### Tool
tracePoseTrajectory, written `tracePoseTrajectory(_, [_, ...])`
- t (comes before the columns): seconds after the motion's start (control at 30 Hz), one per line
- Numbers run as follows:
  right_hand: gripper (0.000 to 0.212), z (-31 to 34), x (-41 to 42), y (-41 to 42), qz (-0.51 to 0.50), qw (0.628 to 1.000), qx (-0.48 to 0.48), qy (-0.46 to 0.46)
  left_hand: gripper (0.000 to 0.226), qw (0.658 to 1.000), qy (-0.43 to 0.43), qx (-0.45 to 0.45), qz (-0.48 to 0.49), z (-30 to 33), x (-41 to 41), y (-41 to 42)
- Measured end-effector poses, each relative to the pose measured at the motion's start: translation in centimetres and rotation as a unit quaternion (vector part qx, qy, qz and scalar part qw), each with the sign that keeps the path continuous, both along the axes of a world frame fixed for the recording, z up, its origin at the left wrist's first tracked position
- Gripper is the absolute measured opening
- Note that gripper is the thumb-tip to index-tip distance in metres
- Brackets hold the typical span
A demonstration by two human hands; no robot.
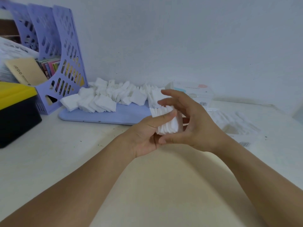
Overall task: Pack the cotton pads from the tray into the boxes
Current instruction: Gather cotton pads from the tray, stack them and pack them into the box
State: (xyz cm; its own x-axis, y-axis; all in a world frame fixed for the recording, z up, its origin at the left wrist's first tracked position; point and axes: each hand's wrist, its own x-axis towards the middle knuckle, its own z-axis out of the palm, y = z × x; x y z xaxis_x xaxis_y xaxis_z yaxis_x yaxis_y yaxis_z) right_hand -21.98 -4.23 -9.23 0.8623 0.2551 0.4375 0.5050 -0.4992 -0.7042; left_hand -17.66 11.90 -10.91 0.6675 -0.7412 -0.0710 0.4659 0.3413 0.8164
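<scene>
Holding a stack of cotton pads (167, 123) in my left hand (144, 136), thumb curled over its top, I judge I am squaring the edges so it slides into a box cleanly; my right hand (195, 122) hovers beside it, fingers spread and loosely bent, thumb under the stack, gripping nothing I can confirm; the loose pads (105, 97) lie heaped on the lilac tray (114, 115), near my reach; the clear box (236, 125) at right is washed out, so its fill is hard to read; another box (190, 90) sits partly hidden behind my fingers.
</scene>
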Motion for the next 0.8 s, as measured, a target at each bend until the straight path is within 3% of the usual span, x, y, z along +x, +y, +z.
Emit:
tracePoseTrajectory(0.3, [0.104, -0.7, 0.2, 0.0, 0.004, 0.997, -0.064, -0.032, 0.022, 0.999, -0.041, 0.034, -0.002, -0.6, -0.2, -0.2])
tracePoseTrajectory(0.4, [0.094, -1.2, 0.5, 0.2, -0.012, 0.996, -0.075, -0.050, 0.022, 0.998, -0.062, 0.029, -0.012, -0.3, -0.7, -0.5])
tracePoseTrajectory(0.57, [0.096, -0.3, 0.0, -0.4, 0.021, 0.992, -0.121, 0.038, 0.015, 0.993, -0.074, 0.078, -0.037, 0.1, -0.9, -0.6])
tracePoseTrajectory(0.63, [0.080, 1.8, -0.8, -1.3, 0.058, 0.991, -0.079, 0.091, 0.026, 0.993, -0.074, 0.078, -0.051, 0.6, -0.9, -0.5])
tracePoseTrajectory(0.7, [0.059, 3.6, -1.0, -2.0, 0.068, 0.988, 0.023, 0.139, 0.042, 0.990, -0.084, 0.081, -0.080, 1.3, -0.9, -0.7])
tracePoseTrajectory(0.8, [0.056, 4.4, -1.5, -3.5, 0.060, 0.984, 0.075, 0.150, 0.051, 0.983, -0.109, 0.090, -0.115, 2.4, -1.4, -2.1])
